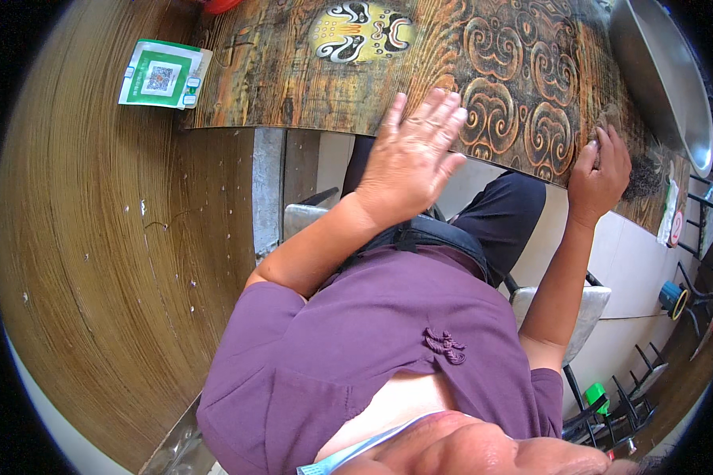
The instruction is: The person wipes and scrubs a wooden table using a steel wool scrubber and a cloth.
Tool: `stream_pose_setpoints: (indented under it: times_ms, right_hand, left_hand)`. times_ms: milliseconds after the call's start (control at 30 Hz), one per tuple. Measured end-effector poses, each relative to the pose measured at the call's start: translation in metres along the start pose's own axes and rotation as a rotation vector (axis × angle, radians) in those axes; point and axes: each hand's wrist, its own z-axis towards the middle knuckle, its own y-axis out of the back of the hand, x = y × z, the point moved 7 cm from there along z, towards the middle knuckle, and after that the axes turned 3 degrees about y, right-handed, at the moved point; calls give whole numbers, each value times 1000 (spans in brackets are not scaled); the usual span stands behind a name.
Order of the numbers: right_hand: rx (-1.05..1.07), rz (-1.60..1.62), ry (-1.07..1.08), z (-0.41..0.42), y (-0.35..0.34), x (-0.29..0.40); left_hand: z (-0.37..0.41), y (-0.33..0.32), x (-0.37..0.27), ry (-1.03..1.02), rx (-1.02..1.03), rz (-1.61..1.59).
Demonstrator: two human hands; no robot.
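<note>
My left hand is palm down with its fingers spread, over the near edge of the patterned wooden tabletop. Nothing shows in it, and its palm is hidden. To the right, my right hand rests at the same edge with its fingers curled. A small brownish patch shows between thumb and forefinger; whether it is a held thing or the tabletop, I cannot tell. Dark smudges or loose bits lie on the wood beside that hand. Beyond it stands a large metal basin.
A green-and-white card with a printed code is at the table's left end, against a wood-grain panel. A painted mask design decorates the tabletop. Stools stand below. A blue container is on the floor at right.
</note>
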Motion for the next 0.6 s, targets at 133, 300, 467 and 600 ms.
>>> stream_pose_setpoints:
  times_ms: [133,300,467,600]
  right_hand:
    - [2,17,9,-1,0,-1]
    - [-1,15,13,-3,1,-3]
    - [14,10,-8,-6,0,-4]
    - [19,-7,-17,-5,-1,-3]
  left_hand:
    - [10,5,12,-23,33,-144]
    - [-18,35,71,130,-83,49]
    - [-73,73,178,479,-301,321]
    - [-107,97,226,685,-474,404]
